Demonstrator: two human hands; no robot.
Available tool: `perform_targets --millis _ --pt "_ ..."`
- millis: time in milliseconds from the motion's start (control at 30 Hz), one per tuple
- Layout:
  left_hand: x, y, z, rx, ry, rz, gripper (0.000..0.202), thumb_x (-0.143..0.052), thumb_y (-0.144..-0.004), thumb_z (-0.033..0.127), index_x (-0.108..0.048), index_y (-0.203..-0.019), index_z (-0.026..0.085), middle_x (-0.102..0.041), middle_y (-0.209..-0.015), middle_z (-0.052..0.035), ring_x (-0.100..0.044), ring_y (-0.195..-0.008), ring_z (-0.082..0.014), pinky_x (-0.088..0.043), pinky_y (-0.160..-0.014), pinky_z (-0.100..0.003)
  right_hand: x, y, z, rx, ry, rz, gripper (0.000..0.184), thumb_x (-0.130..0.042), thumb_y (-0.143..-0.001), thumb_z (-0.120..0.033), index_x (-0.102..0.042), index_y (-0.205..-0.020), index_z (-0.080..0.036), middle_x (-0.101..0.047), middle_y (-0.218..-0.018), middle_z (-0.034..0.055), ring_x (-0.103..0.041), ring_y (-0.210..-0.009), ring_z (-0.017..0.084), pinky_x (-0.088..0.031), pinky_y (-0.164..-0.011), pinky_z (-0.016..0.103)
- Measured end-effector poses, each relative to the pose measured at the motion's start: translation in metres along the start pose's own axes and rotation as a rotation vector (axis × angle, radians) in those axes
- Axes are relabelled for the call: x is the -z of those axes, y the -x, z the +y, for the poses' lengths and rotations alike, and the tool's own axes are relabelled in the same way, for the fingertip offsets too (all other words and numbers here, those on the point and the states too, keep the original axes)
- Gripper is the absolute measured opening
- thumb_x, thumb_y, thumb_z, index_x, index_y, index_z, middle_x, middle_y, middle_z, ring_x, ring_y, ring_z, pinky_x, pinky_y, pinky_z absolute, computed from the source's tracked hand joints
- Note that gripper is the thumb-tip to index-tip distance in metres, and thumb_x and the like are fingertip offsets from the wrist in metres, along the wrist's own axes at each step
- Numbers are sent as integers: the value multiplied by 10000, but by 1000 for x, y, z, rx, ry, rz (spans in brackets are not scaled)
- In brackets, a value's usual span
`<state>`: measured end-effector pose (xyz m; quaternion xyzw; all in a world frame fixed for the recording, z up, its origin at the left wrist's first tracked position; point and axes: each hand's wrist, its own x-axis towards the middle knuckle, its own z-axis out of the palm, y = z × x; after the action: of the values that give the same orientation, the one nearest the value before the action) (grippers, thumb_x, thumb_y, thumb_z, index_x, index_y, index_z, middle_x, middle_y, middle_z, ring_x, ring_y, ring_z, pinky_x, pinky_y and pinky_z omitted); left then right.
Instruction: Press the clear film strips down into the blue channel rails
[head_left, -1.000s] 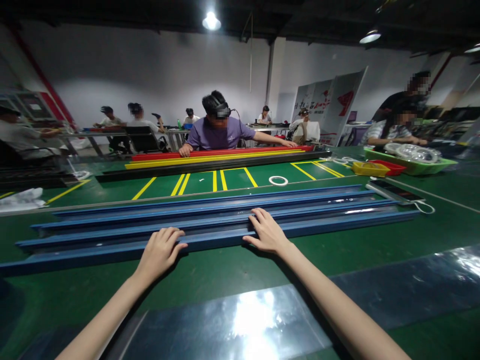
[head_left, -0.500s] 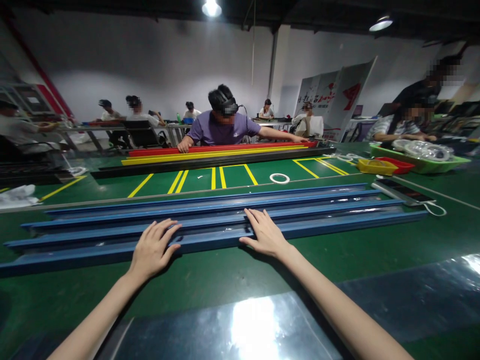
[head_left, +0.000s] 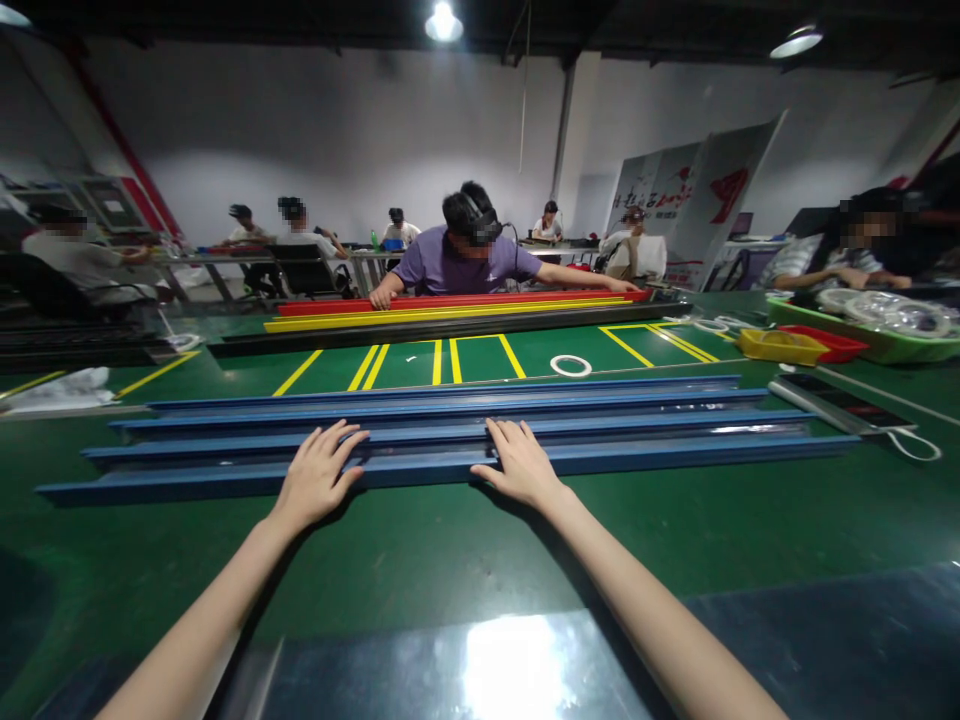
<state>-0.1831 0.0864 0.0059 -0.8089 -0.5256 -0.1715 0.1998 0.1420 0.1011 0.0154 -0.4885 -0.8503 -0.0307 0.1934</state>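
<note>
Both open, flat | left hand (head_left: pixel 319 478) | right hand (head_left: pixel 520 465) | on blue rails (head_left: pixel 637 455)

We see long blue rails (head_left: pixel 637 455) with a smooth, hard finish, plastic or coated metal, we cannot tell which, and a faint sheen towards their right ends. The green tabletop (head_left: pixel 450 550) looks matt and finely grained. Near us, a dark glossy sheet (head_left: pixel 360 670) mirrors the lamp overhead. Far right, crinkled clear plastic film (head_left: pixel 892 312) glints in a glossy green plastic tray (head_left: pixel 877 346).
</note>
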Motion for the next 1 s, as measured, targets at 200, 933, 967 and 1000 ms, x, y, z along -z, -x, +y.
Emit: perform_targets --millis 200,933,967,1000 --pt "-5 -9 -9 29 38 -73 472 -299 -836 449 -408 -1237 227 -464 -1262 -73 -325 -1234 -233 -229 -1016 -441 -6 -12 2 -12 -20 1 725 -418 -764 -562 -358 -1284 -60 -467 -1230 180 -376 -1163 262 -201 -1013 440" --pt "-51 -136 38 183 256 -346 581 -254 -862 487 -254 -1344 162 -267 -1400 -82 -211 -1292 -215 -203 -1036 -397 -12 -77 110 -102 -9 -19 505 -387 -841 -378 -427 -1255 -91 -415 -1310 151 -317 -1237 254 -269 -997 410" --pt "-53 -138 39 179 269 -377 593 -237 -859 514 -243 -1349 179 -254 -1405 -70 -197 -1297 -212 -191 -1038 -405 -14 -79 110 -113 -10 -43 528 -373 -844 -412 -408 -1272 -105 -403 -1324 137 -298 -1248 257 -254 -1001 426" --pt "-54 -139 39 174 277 -401 605 -221 -854 540 -245 -1349 192 -243 -1407 -60 -185 -1300 -211 -177 -1040 -413 -15 -80 110 -120 -15 -67 547 -354 -845 -446 -396 -1283 -120 -397 -1331 121 -291 -1252 258 -244 -1003 441"
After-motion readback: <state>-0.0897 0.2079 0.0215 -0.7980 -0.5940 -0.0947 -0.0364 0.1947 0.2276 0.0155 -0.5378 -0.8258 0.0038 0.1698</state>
